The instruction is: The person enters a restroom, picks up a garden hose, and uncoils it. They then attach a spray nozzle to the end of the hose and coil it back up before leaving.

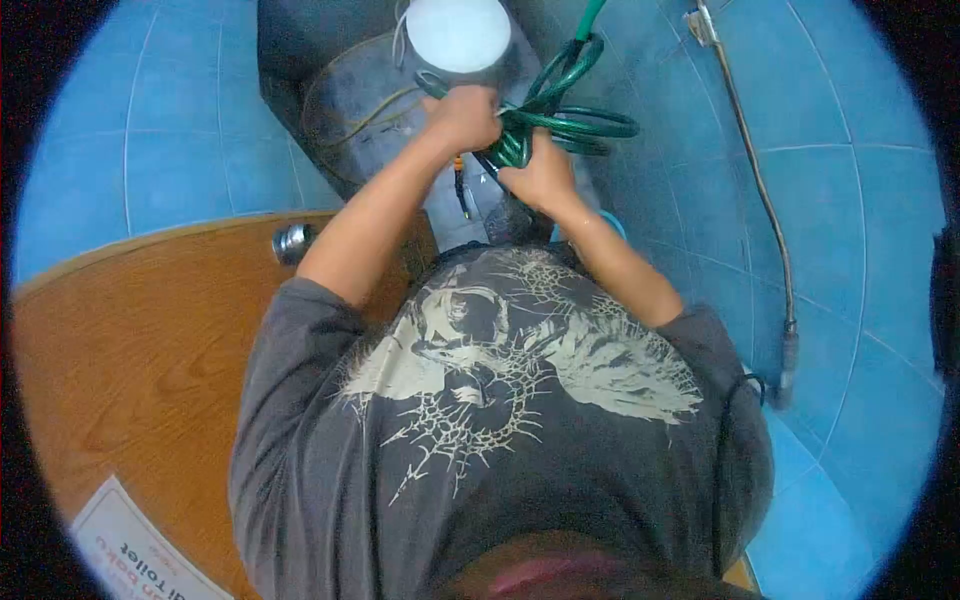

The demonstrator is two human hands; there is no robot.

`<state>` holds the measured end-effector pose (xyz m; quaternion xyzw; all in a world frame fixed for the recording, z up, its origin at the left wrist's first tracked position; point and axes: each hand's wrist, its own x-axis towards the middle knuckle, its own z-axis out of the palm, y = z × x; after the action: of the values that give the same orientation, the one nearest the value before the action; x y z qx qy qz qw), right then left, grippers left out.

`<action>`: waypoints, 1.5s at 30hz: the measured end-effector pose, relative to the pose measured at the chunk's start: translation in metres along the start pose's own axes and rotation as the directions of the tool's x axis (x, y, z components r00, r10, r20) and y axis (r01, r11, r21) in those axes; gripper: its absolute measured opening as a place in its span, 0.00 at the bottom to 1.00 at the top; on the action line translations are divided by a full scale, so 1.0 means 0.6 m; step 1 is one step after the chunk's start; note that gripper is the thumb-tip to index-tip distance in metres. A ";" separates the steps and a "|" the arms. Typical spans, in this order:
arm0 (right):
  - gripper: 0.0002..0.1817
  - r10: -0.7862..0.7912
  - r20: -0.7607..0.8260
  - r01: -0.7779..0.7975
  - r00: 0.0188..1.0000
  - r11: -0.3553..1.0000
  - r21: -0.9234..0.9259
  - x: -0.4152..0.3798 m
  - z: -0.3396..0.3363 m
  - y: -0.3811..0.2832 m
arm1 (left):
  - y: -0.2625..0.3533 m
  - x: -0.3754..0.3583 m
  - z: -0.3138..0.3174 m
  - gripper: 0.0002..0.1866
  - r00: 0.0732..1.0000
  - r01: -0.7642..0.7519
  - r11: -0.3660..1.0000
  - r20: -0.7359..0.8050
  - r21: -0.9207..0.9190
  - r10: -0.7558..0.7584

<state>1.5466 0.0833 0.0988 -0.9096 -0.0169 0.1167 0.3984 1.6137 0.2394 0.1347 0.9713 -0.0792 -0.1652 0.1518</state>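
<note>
Far L, bottom corner: white printed sign [150, 555], text upside down from this angle & partly cut off by the dark lens edge. It's on a brown wood-grain door [130, 350] w/ a round metal knob [293, 243] near the L forearm. Next over, a thin tan cord [378, 115] curving across the grey floor. Then a white round thing [458, 35] up top, can't tell if it's a lid or a bucket. L hand [468, 118] is just below that, fingers clamped on the green hose [514, 147]. Below that hand there's a black piece w/ an orange band [461, 190], can't tell what it's attached to. Hose is bunched btwn the two hands, w/ loops sticking out R & one length running up out of view. R hand [545, 175] is clamped on the same bundle, close to the L but lower. Far R: metal pipe [752, 165] running down the blue tiled wall [810, 220].
</note>
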 end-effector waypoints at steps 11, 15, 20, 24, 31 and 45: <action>0.35 -0.001 -0.009 0.000 1.000 0.999 -0.054 -0.009 -0.002 0.006 | -0.009 -0.005 -0.002 0.14 0.996 -0.084 0.996 -0.010 0.003 0.084; 0.31 0.033 0.013 -0.032 0.999 0.996 -0.083 -0.014 -0.011 0.005 | 0.014 0.000 0.002 0.14 0.997 -0.069 0.996 -0.016 0.049 0.070; 0.31 0.001 0.054 0.006 0.999 0.993 -0.122 -0.009 -0.015 0.012 | 0.039 0.009 0.012 0.18 0.997 -0.034 0.975 0.071 0.220 0.019; 0.31 0.035 0.062 -0.025 0.997 0.988 -0.153 -0.009 -0.022 0.017 | 0.032 0.019 0.016 0.19 0.995 -0.019 0.987 0.095 0.162 0.004; 0.29 0.023 0.088 -0.012 0.996 0.993 -0.117 -0.001 -0.030 0.020 | -0.002 0.052 0.034 0.20 0.995 -0.095 0.984 0.044 0.154 0.089; 0.37 -0.048 0.094 0.049 0.994 0.999 -0.010 -0.017 -0.034 0.007 | -0.024 0.009 0.014 0.13 0.960 -0.186 0.914 -0.265 -0.360 0.091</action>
<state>1.5408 0.0643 0.1113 -0.9049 -0.0583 0.1496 0.3942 1.6174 0.2497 0.1209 0.9277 -0.0955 -0.0461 0.3579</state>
